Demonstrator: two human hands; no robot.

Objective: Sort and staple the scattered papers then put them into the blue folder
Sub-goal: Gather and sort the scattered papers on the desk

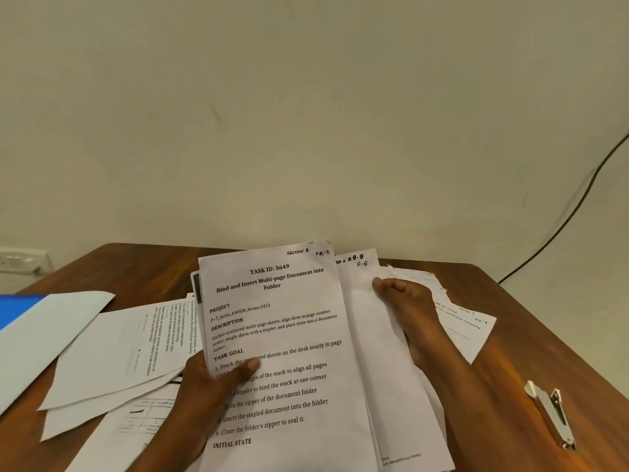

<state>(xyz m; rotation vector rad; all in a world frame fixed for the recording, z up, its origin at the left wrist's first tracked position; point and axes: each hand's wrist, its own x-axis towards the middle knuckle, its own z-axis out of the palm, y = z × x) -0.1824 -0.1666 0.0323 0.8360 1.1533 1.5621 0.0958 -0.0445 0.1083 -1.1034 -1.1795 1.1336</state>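
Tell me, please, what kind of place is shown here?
Probably a home or small office desk for paperwork: a brown wooden table against a plain cream wall, loose white printed sheets scattered on it, and a silver metal stapler at the right.

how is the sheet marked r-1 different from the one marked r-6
The R-1 sheet lies on top of the held stack and shows printed text headed TASK ID: 3649; the R-6 sheet sits behind it, with only a mostly blank strip showing. The left hand grips R-1's edge; the right hand holds R-6. Both are white with handwritten corner marks.
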